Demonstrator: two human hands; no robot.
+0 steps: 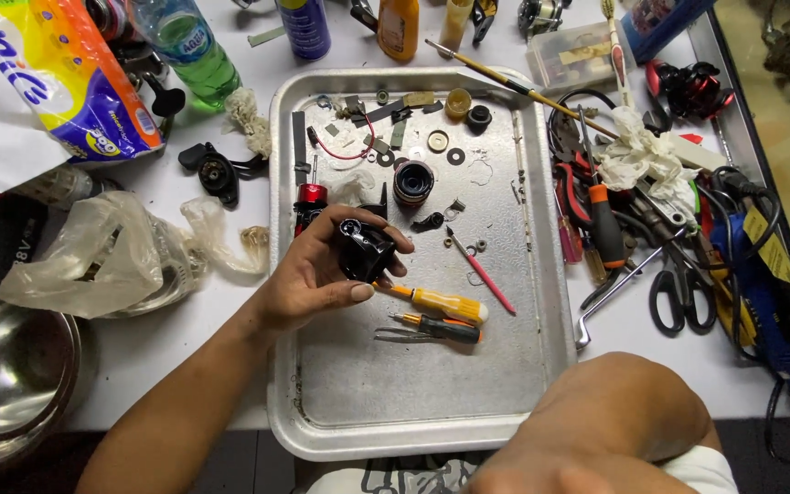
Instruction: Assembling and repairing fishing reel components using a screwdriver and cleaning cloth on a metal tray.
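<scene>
The left hand (317, 274) cups a small black reel body (364, 249) over the upper middle of the metal tray (432, 384), fingers wrapped round its far side and thumb lying along the near edge. The right hand is not clearly in view; a bent limb (610, 412) fills the lower right corner, and I cannot tell what that hand is doing.

Risks, as I judge them:

- The reel body is held by one hand only, above hard metal. A slip would drop it onto the tray and could knock the loose bits around.
- Just beyond the fingers lie many small parts: washers (438, 140), a ring-shaped spool (412, 181), a small black clip (428, 221), nuts and springs. A sleeve or wrist sweeping across would scatter them, and the smallest would be hard to find again.
- The yellow screwdriver (441, 302) lies touching or nearly touching the thumb, tip toward the hand; beside it a dark screwdriver (439, 327) and tweezers (404, 335). Reaching blindly could jab a finger or roll them off line.
- The pink pick (482, 273) points at the loose nuts and could flick them.
- Right of the tray the table (221, 320) is crowded with pliers (587, 206), scissors (678, 293) and cables, so anything bouncing over the rim would vanish in the clutter.
</scene>
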